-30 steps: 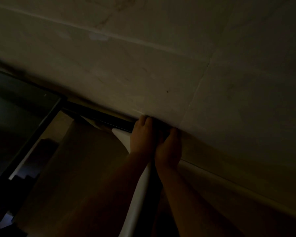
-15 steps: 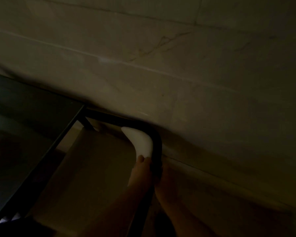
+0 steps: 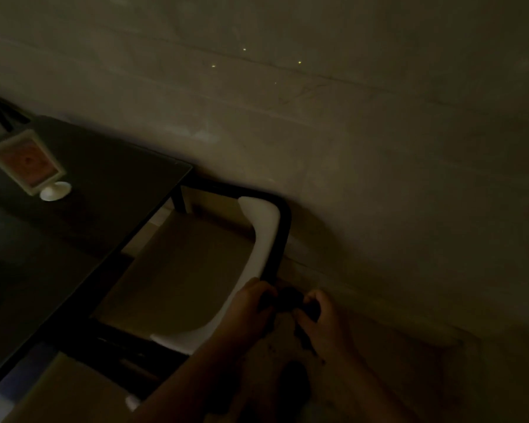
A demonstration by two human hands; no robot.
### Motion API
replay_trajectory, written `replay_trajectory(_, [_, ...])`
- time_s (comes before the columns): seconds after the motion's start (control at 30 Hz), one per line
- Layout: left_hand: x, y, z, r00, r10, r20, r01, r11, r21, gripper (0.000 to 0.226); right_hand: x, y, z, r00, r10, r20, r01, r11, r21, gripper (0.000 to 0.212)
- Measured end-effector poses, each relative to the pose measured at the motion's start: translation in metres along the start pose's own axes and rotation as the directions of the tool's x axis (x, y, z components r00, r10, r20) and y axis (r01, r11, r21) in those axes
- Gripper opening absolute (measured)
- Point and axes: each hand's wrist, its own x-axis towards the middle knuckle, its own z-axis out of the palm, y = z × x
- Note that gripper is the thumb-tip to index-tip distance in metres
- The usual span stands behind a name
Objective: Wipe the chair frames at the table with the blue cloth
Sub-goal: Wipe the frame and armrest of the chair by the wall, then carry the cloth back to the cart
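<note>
Both hands have slid down the black chair frame (image 3: 283, 236) since half a second ago, and more of the dark glass table (image 3: 110, 184) now shows at left. At lower centre the left hand (image 3: 251, 303) has its fingers curled round the frame beside the white backrest (image 3: 264, 236). Just right of it, the right hand (image 3: 321, 319) has its fingers closed on a dark wad, apparently the cloth (image 3: 290, 297); its colour is unreadable in the gloom. A white-framed sign stand (image 3: 28, 163) sits on the table, upper left.
</note>
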Motion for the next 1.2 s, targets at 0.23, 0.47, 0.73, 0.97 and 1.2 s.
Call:
replay_trajectory(0.23, [-0.061,0.032,-0.032,0.988,0.037,-0.149,-0.038,0.999,-0.004,0.015,-0.042,-0.054,-0.026,0.96,-0.278,-0.015,0.276,0.958,-0.071,0.023])
replay_trajectory(0.47, [-0.126,0.025,-0.054,0.94,-0.059,-0.336,0.065,0.998,0.007,0.023,-0.054,-0.08,-0.005,0.863,-0.427,0.271,0.465,0.88,-0.094,0.024])
replay_trajectory(0.73, [-0.299,0.0,-0.039,0.637,-0.388,-0.666,0.463,0.884,-0.072,0.019,-0.124,-0.105,0.092,0.443,-0.541,0.715,0.716,0.693,0.081,0.027])
replay_trajectory(0.97, [-0.495,0.033,0.007,0.12,-0.632,-0.765,0.774,0.542,-0.327,0.028,-0.294,-0.122,0.178,-0.141,-0.523,0.841,0.762,0.485,0.429,0.027])
replay_trajectory(1.2, [-0.648,0.073,0.059,-0.359,-0.529,-0.768,0.727,0.358,-0.586,0.014,-0.468,-0.136,0.227,-0.555,-0.393,0.734,0.694,0.268,0.668,0.03])
